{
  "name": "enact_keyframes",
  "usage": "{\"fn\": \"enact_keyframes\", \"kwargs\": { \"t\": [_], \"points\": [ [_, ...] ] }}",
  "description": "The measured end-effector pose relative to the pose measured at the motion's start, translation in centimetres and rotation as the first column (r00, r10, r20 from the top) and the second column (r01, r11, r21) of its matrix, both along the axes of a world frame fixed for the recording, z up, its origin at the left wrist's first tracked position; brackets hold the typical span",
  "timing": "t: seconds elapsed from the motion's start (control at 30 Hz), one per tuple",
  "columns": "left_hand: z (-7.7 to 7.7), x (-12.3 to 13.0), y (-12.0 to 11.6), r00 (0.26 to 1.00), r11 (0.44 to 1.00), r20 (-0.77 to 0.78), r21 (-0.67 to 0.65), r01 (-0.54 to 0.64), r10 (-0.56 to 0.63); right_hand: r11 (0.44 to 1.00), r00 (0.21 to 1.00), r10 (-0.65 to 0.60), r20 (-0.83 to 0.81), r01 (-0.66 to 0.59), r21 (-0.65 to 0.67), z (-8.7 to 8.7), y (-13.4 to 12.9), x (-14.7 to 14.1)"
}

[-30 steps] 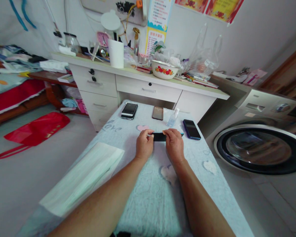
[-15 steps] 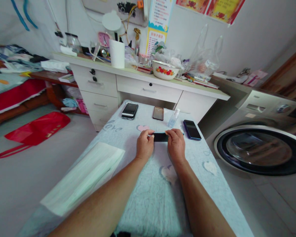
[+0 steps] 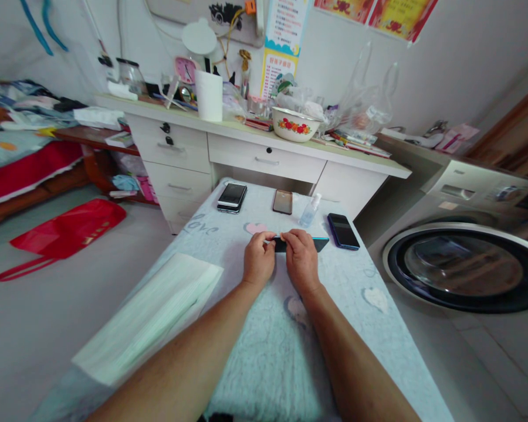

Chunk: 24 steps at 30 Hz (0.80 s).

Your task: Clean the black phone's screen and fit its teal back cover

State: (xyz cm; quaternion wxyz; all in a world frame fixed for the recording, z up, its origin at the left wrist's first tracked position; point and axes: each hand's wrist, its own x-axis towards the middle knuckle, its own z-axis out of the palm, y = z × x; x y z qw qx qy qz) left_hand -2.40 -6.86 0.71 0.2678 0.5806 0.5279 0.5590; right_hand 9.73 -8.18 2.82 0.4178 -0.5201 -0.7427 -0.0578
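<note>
A dark phone with a bluish edge (image 3: 320, 243) is held sideways just over the cloth-covered table (image 3: 273, 363). My left hand (image 3: 259, 258) pinches its left end between thumb and fingers. Close beside it, my right hand (image 3: 301, 261) has its fingers closed on the phone's upper edge near the middle, and the phone's right end sticks out past that hand. Beyond the hands lie a brown clear phone case (image 3: 282, 201) and a small spray bottle (image 3: 310, 211), which stands upright. A blue-cased phone (image 3: 343, 231) lies face up to the right.
At the table's far left are stacked phones (image 3: 232, 197). A pale folded cloth or paper (image 3: 152, 316) covers the left side. Behind stands a white desk (image 3: 264, 155) bearing a flowered bowl (image 3: 295, 125) and a paper roll (image 3: 209, 97). A washing machine (image 3: 462, 199) is at right.
My right hand has slid left along the phone's upper edge, closer to my left hand, uncovering the phone's right end. My left hand stays at the left end.
</note>
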Motion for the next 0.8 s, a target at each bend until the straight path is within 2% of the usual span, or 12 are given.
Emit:
{"fn": "enact_keyframes", "kwargs": {
  "t": [0.33, 0.6, 0.8],
  "points": [
    [0.2, -0.1, -0.1, 1.000, 1.000, -0.026, -0.005, 0.009, -0.009, 0.999, 0.999, 0.033, 0.023, -0.032, -0.016, 0.0, 0.0, -0.3],
    [-0.5, -0.3, 0.2, 1.000, 1.000, -0.021, -0.001, 0.016, -0.016, 1.000, 1.000, 0.010, -0.005, -0.010, 0.006, 0.2, 0.0, 0.5],
    [0.1, -0.5, 0.0, 1.000, 1.000, -0.004, -0.005, 0.013, -0.013, 1.000, 0.999, -0.008, -0.036, 0.009, 0.020, 0.2, 0.1, 1.4]
  ]
}}
